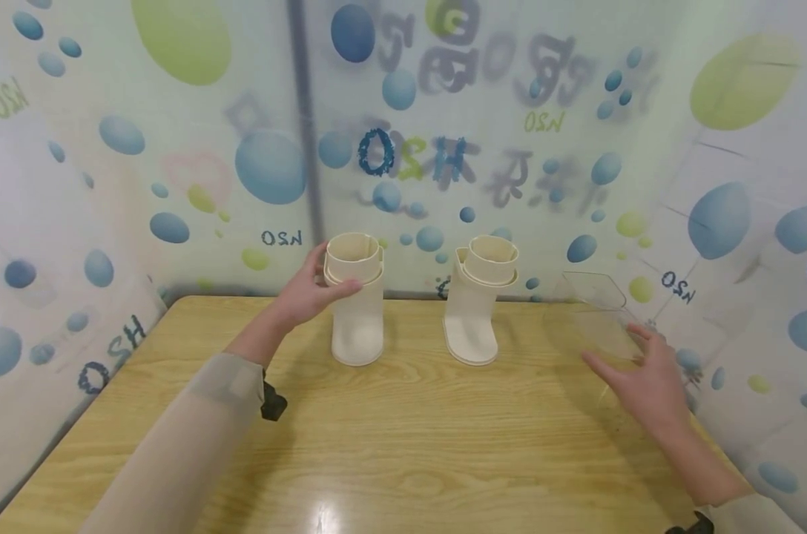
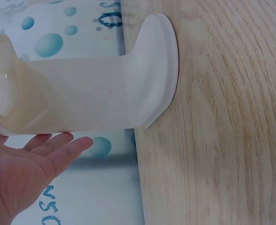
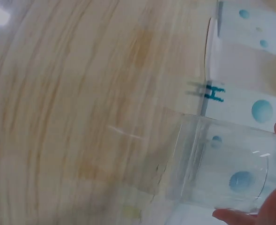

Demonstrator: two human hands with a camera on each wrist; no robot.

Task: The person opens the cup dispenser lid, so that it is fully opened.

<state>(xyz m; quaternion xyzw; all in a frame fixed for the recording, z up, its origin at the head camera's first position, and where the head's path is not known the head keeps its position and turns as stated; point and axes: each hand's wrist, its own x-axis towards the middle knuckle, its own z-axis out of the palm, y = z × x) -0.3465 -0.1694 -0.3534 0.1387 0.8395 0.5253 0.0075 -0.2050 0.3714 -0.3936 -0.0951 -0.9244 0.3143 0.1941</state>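
Two off-white plastic stands are upright on the table, each with a rounded foot and a round open collar on top. My left hand [image 1: 306, 293] holds the left stand [image 1: 358, 326] by its collar, thumb across the front and fingers at the far left side. In the left wrist view, the lower fingers lie loosely along that stand [image 2: 81, 93]. The right stand [image 1: 470, 319] stands apart from both hands. Over at the right, my right hand [image 1: 650, 382] holds a clear plastic container [image 3: 231, 164] between thumb and fingers. Its transparent outline blurs into the table.
The wooden table [image 1: 403, 445] ends at a back edge just behind the stands. Behind it and on both sides hang pale curtains [image 1: 243, 111] printed with blue and green dots and lettering. A dark vertical pole [image 1: 303, 111] shows through the back curtain.
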